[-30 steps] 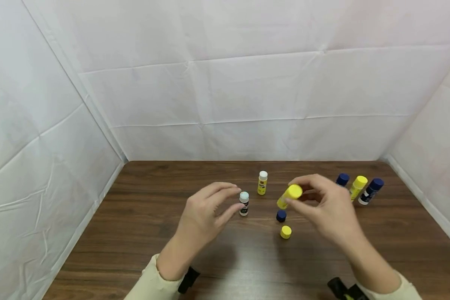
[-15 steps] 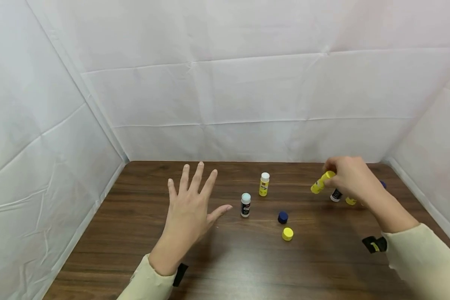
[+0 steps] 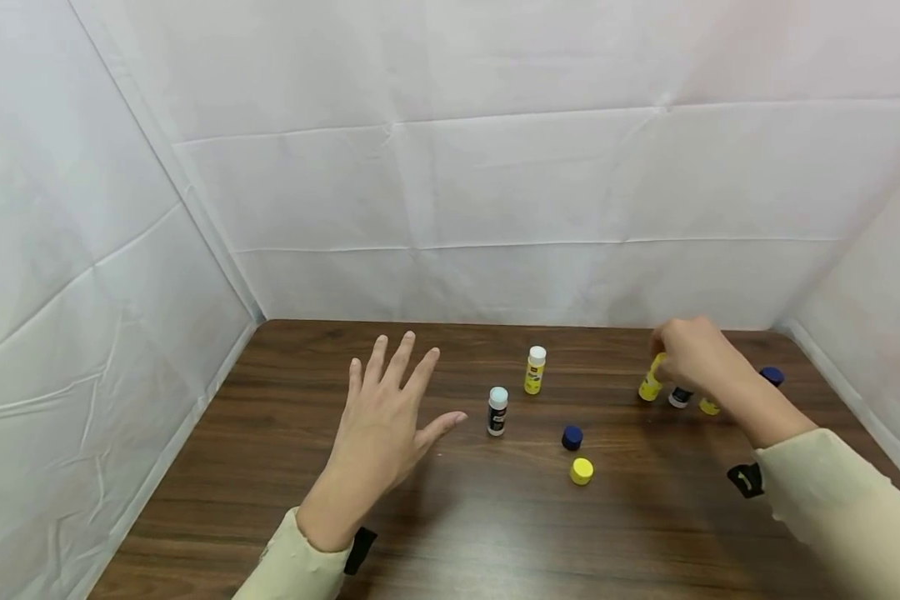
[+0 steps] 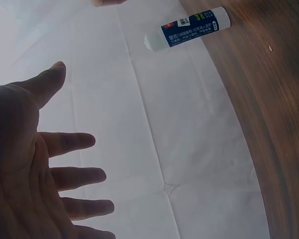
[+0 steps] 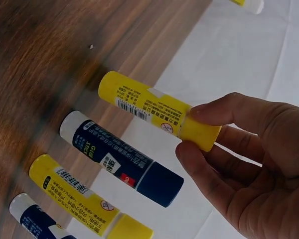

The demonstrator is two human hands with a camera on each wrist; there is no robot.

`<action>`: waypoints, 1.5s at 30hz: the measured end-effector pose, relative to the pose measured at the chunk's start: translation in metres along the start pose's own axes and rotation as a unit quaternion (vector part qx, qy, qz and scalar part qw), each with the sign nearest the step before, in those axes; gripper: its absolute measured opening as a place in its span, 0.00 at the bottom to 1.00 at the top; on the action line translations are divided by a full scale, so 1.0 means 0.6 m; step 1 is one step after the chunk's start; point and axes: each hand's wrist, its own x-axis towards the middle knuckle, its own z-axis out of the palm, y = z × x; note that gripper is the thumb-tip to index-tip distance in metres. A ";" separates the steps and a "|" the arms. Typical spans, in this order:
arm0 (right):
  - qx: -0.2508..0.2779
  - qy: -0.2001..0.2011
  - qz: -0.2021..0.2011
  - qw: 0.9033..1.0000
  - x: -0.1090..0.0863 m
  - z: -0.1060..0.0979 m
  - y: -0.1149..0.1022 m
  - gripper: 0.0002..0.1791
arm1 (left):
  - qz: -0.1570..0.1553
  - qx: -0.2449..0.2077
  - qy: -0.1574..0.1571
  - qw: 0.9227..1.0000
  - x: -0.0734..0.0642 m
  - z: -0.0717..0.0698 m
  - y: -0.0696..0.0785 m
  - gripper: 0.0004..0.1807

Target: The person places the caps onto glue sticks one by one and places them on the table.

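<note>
Glue stick (image 5: pixel 157 112), yellow, we pinch by its cap (image 5: pixel 202 135) with our right hand (image 3: pixel 693 354), just beside a navy-capped stick (image 5: pixel 119 157) toward the right of the tabletop (image 3: pixel 495 517), left hand (image 3: pixel 378 425) spread wide, gripping nothing.

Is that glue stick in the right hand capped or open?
Capped: the right hand pinches the yellow glue stick by its yellow cap, which covers that end.

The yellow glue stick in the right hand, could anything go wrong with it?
The yellow glue stick might bump the blue-capped stick close beside it and tip it over. The right hand pinches it by its cap, so if that's loose, the stick could drop. The small blue cap and small yellow cap sit loose, so they might get knocked away.
</note>
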 end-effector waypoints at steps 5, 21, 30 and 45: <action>-0.016 -0.012 0.002 1.000 0.003 -0.003 0.005 0.06 | 0.005 -0.013 -0.005 1.000 0.002 0.000 0.000 0.43; -0.032 -0.023 0.004 0.999 0.002 -0.010 0.001 0.11 | 0.015 -0.030 -0.024 0.999 -0.003 -0.006 0.004 0.41; -0.035 -0.016 0.008 0.999 0.001 -0.005 0.005 0.14 | 0.013 -0.019 -0.020 1.000 -0.003 -0.007 0.007 0.42; -0.086 0.326 -0.109 0.935 -0.127 -0.007 -0.177 0.46 | 0.012 0.020 0.034 0.999 -0.007 -0.014 0.012 0.46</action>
